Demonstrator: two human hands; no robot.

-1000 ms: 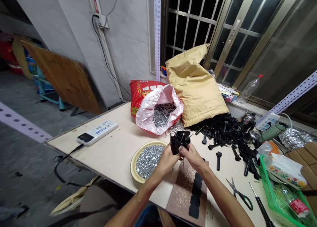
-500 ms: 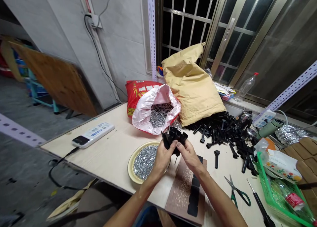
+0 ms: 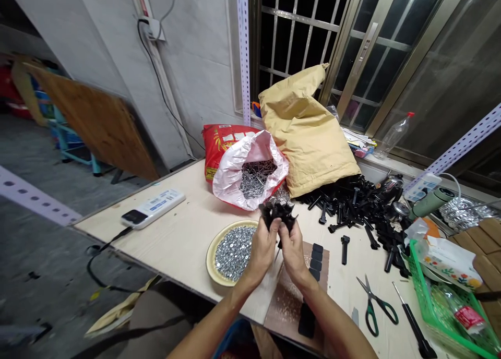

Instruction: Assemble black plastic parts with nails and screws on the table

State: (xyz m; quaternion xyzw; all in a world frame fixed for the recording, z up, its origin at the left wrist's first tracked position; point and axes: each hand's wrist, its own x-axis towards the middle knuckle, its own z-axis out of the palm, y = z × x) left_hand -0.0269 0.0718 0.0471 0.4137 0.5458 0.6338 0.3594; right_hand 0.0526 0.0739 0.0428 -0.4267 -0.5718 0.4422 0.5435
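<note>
My left hand and my right hand are closed together around a bunch of black plastic pieces, held just above the table. Thin metal pins stick down from the bunch between my palms. Right below and to the left lies a yellow plate of small silver nuts. Under my right wrist sits a brown board carrying a row of black pieces. Behind my hands a white bag of nails stands open.
A tan sack spills a pile of black plastic bolts across the table. Green-handled scissors, a screwdriver and a green basket lie to the right. A white power strip rests at the left.
My hands have drawn closer together and turned the black bunch, gripping it more tightly. The view has shifted slightly.
</note>
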